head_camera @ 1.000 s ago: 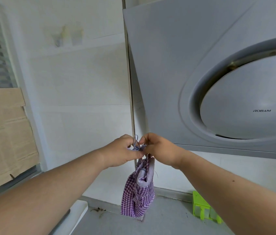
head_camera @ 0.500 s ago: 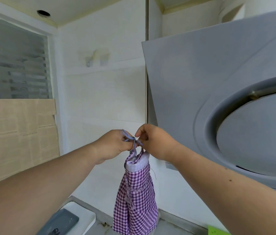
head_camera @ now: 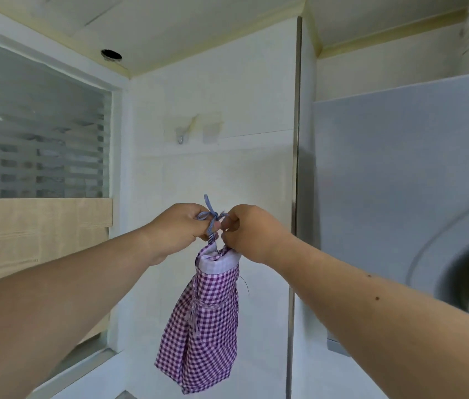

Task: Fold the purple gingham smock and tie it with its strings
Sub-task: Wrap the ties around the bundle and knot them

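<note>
The purple gingham smock (head_camera: 204, 321) hangs in the air as a folded bundle, with a pale band at its top and a thin tie knotted around its middle. Blue-grey strings (head_camera: 211, 216) rise from its top. My left hand (head_camera: 180, 230) pinches the strings from the left. My right hand (head_camera: 249, 231) pinches them from the right, fingertips almost touching the left hand's. One string end sticks up above the hands. The smock touches no surface.
A white tiled wall with an adhesive hook (head_camera: 181, 138) stands behind the smock. A grey range hood (head_camera: 400, 197) fills the right side. A window with blinds (head_camera: 37, 145) and a cardboard sheet (head_camera: 37, 234) are at the left.
The view has tilted upward, so the counter and green object dropped out of sight. Both hands stay pinched on the strings, with the smock hanging between them as before.
</note>
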Demonstrator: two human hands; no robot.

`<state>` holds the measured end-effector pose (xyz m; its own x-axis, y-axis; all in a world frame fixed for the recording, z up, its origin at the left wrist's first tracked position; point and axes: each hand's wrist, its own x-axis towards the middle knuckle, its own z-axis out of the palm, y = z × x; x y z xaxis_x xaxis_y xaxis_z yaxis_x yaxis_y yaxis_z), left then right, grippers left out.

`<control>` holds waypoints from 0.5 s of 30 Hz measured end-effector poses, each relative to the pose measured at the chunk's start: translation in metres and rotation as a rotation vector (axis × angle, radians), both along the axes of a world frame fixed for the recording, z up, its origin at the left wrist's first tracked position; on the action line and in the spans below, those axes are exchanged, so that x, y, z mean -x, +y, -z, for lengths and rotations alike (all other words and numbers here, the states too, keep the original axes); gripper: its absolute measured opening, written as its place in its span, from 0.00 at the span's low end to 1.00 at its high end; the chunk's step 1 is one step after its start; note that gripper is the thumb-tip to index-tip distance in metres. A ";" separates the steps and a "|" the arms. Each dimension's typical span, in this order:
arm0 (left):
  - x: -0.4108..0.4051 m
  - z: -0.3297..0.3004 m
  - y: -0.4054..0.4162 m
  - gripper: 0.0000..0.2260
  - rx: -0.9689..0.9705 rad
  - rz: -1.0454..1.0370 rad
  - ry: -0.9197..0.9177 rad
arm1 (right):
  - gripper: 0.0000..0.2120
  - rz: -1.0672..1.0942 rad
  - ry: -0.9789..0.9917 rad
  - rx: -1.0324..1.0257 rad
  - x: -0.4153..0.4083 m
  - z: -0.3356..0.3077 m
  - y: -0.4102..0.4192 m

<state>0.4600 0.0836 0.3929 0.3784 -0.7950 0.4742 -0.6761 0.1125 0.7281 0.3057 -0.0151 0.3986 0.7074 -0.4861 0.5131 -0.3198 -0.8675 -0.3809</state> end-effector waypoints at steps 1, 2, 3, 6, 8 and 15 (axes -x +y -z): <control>-0.010 -0.008 -0.002 0.06 0.008 0.001 -0.003 | 0.06 -0.001 -0.006 -0.005 -0.009 -0.005 -0.003; -0.026 -0.020 -0.006 0.06 0.025 -0.002 -0.012 | 0.06 -0.002 -0.022 0.007 -0.029 -0.016 -0.007; -0.039 -0.029 -0.010 0.06 0.033 0.001 -0.027 | 0.07 0.000 -0.037 0.018 -0.042 -0.023 -0.012; -0.067 -0.054 -0.021 0.08 0.086 -0.028 -0.035 | 0.05 -0.009 -0.105 0.037 -0.076 -0.047 -0.026; -0.090 -0.069 -0.031 0.08 0.141 -0.042 -0.014 | 0.03 -0.021 -0.184 0.044 -0.098 -0.065 -0.036; -0.170 -0.117 -0.066 0.08 0.320 -0.100 0.039 | 0.03 -0.002 -0.246 0.208 -0.179 -0.130 -0.066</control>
